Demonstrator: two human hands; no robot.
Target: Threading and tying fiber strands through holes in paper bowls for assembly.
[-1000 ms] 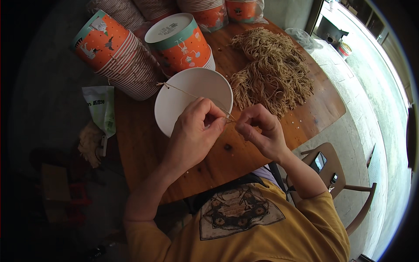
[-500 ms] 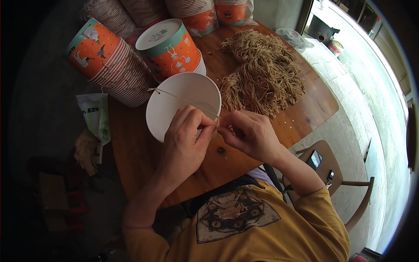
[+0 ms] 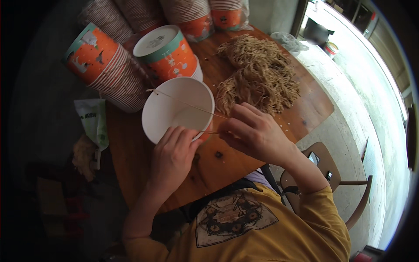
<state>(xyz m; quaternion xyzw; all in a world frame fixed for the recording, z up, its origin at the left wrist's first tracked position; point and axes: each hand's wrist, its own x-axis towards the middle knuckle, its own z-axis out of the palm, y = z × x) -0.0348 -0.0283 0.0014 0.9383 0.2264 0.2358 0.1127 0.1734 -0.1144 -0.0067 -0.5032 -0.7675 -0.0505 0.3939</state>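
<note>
A white paper bucket (image 3: 174, 102) lies tipped near the middle of the table, its mouth toward me. A thin tan string (image 3: 190, 105) is knotted at the far left of its rim and crosses the mouth to my right hand (image 3: 255, 131). That hand pinches the string, its fingers curled, just right of the bucket. My left hand (image 3: 173, 150) grips the bucket's near rim, fingers over the edge and thumb outside. Between the two hands runs a short stretch of string, close to the rim; how it passes the rim is hidden by my left fingers.
A heap of tan strings (image 3: 262, 76) lies at the right on the wooden table (image 3: 312, 111). Stacked orange buckets (image 3: 102, 61) and an upturned orange bucket stack (image 3: 172, 59) stand behind. At the left hangs a white-green bag (image 3: 93, 115). A chair (image 3: 323, 153) stands right, holding a phone.
My hands were together at the string near the rim and are now apart. The right has moved right, drawing the string; the left has moved left and down onto the rim.
</note>
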